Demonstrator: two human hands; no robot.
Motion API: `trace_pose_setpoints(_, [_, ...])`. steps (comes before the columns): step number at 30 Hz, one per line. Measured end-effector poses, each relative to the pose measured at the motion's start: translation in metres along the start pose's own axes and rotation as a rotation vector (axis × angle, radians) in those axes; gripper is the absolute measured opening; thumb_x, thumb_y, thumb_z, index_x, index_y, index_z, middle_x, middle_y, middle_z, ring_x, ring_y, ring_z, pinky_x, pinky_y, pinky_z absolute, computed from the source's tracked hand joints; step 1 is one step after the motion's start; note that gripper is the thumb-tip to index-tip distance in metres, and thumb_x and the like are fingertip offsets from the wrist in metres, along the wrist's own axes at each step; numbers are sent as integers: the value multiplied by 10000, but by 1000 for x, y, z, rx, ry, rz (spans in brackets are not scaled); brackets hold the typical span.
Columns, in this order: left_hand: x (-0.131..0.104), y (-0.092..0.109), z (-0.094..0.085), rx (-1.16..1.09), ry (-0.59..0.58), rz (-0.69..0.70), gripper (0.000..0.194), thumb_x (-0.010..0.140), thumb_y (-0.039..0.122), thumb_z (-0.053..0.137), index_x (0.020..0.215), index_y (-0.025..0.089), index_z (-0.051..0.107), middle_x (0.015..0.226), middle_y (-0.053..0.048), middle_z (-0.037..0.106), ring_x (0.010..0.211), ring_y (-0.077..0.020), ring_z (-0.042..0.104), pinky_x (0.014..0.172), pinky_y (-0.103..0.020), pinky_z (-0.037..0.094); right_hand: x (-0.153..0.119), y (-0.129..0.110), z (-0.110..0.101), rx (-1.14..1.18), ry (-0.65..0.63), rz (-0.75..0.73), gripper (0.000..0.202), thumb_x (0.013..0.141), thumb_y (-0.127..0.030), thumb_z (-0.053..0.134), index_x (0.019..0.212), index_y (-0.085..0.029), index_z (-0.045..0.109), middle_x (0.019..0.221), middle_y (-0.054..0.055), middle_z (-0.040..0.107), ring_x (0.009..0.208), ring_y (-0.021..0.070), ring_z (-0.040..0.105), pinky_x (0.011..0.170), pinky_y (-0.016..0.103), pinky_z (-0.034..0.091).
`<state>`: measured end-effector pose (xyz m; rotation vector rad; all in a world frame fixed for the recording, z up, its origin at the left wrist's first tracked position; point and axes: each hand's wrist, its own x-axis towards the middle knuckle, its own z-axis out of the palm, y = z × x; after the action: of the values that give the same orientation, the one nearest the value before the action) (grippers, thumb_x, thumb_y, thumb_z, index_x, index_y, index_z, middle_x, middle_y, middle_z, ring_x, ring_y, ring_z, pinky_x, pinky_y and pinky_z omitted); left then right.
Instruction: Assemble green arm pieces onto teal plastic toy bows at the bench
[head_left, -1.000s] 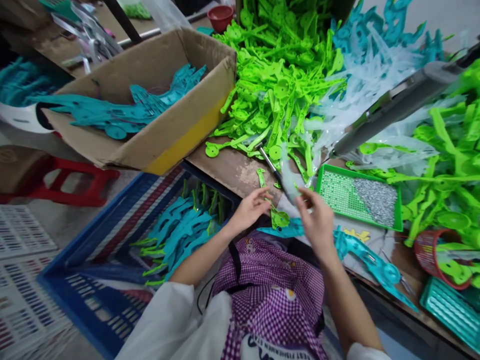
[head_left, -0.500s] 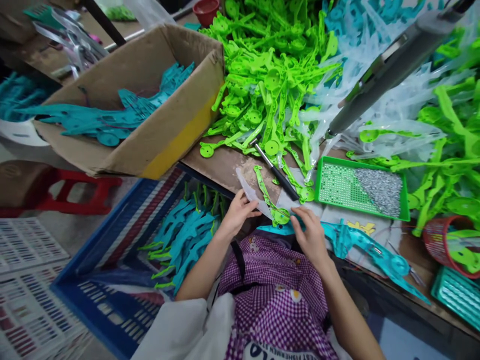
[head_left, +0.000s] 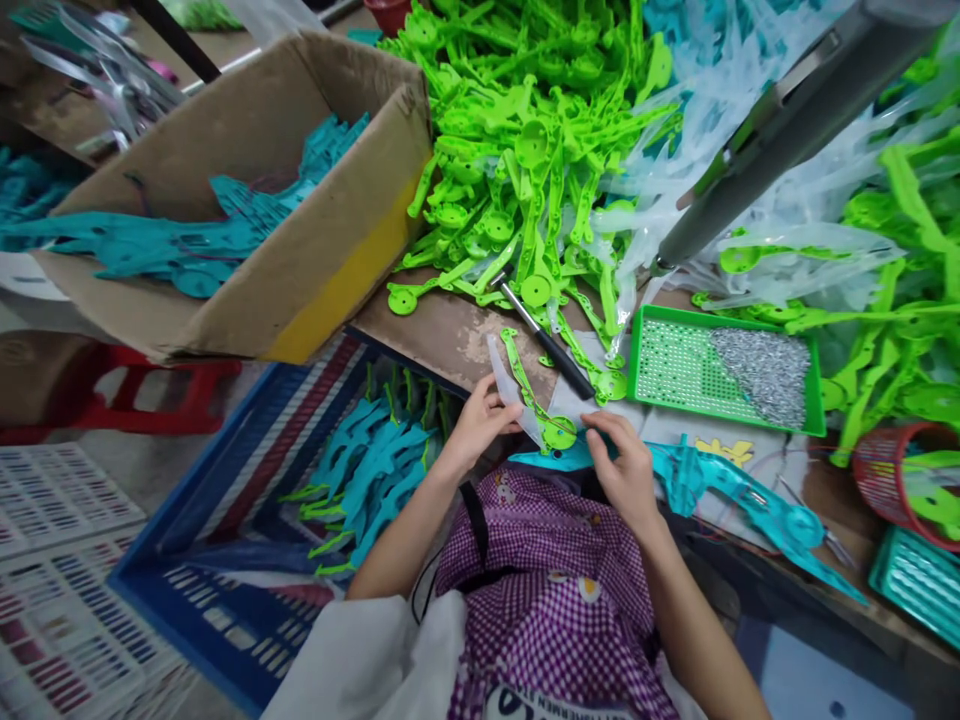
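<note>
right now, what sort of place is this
Probably a small plastic assembly workshop: a heap of lime-green plastic parts, a green tray of small metal pieces and a black-handled hammer.

2 hands (head_left: 482,424) | 1 hammer (head_left: 551,345) | 1 cardboard box (head_left: 352,235) | 1 green tray (head_left: 679,365)

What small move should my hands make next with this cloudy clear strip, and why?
I'd probably ease the translucent strip alongside the green part, using the right hand to steady the round end. The left hand already holds the strip close to it, both pieces are long and slim, and the right fingertips are near that round end.
</note>
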<state>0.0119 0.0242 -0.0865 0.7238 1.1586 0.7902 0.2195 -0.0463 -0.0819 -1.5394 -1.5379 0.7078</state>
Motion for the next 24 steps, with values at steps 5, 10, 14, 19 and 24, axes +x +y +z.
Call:
trace_pose_setpoints(5, [3,2,0,16,3,1,826,614,359,839,1300,210,403,940,-36,665,719,-146,670,654,-287,582,6,2,-5,68,-49,62,201,915,-256,486,1033,-226,646,1032,71,663,1008,200,619,915,395,487])
trace_pose_setpoints(10, [2,0,-2,30,-11,-4,840,622,376,829,1317,225,383,954,-38,666,750,-159,671,662,-294,574,7,4,-8,96,-54,80,197,916,-266,487,1034,-233,640,1018,64,666,1004,200,621,919,398,483])
trace_pose_setpoints(14, [8,-3,-10,149,88,173,814,687,393,778,1360,230,350,931,-28,659,710,-130,642,642,-255,545,3,-2,-4,-53,-48,10,152,899,-285,516,972,-226,635,1074,88,632,1052,219,597,921,409,472])
trace_pose_setpoints(19, [35,7,-24,476,211,416,754,815,371,664,1452,224,286,889,-25,642,695,-126,604,683,-260,507,0,-10,6,-317,-49,-97,117,890,-284,537,926,-206,617,1110,117,614,1086,255,568,927,446,439])
trace_pose_setpoints(24, [30,26,-19,803,411,678,604,813,386,669,1363,227,477,1264,-115,518,1182,-263,500,1031,-412,380,-11,-6,-9,-308,41,-45,129,899,-282,528,966,-220,618,1078,99,621,1045,236,585,896,414,458])
